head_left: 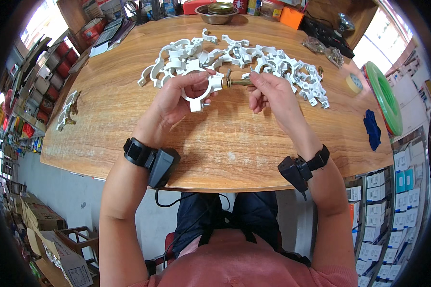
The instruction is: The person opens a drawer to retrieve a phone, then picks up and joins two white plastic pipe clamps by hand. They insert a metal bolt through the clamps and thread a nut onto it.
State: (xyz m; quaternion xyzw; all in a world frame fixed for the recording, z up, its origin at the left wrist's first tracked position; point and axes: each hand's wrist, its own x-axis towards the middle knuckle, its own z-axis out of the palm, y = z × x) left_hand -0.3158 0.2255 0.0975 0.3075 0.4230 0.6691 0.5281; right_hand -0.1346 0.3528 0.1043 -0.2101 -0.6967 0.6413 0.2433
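My left hand [170, 99] is closed around a white plastic pipe clamp [196, 104], holding its ring upright above the table. From the clamp's right-hand side a brass-coloured bolt [239, 82] with a nut sticks out sideways. The fingers of my right hand [277, 91] pinch the bolt's free end. Just beyond both hands lies a loose heap of white pipe clamps and clamp halves [234, 52], spreading to the right. Two white clamps with brass-coloured bolts [68, 109] lie apart at the left of the table.
The wooden table [225, 162] has a metal bowl [217, 15] at its back edge. Toward the right are clear bags of small parts [323, 50], a tape roll [354, 82], a dark blue cloth [371, 130] and a green round object [384, 98]. An orange box [292, 17] stands behind.
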